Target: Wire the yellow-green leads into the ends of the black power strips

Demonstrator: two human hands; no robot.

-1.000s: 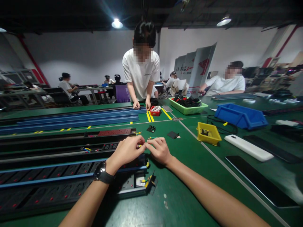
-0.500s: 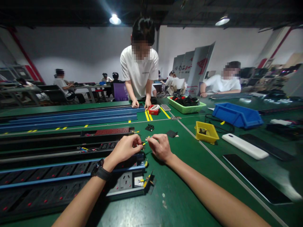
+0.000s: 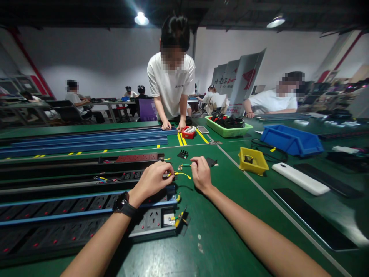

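My left hand, with a dark watch on its wrist, is closed in a pinch at the end of a black socket strip. From its fingertips a yellow-green wire sticks out to the right, its far end free above the table. My right hand is apart from that wire, fingers curled. Beside its fingertips lies a short green wire; whether the fingers grip it, I cannot tell. A flat black plate is partly behind this hand. Nearer me, another socket strip ends in a tilted black end plate.
Blue rails lie at the back left. Across the green table a person handles them beside a red box. To the right stand a green basket, a yellow bin, a blue bin and a white power bank-like object.
My right hand has moved slightly right, away from the wire in my left fingers. The wire's yellow end now shows free between the hands. My left hand has hardly moved.
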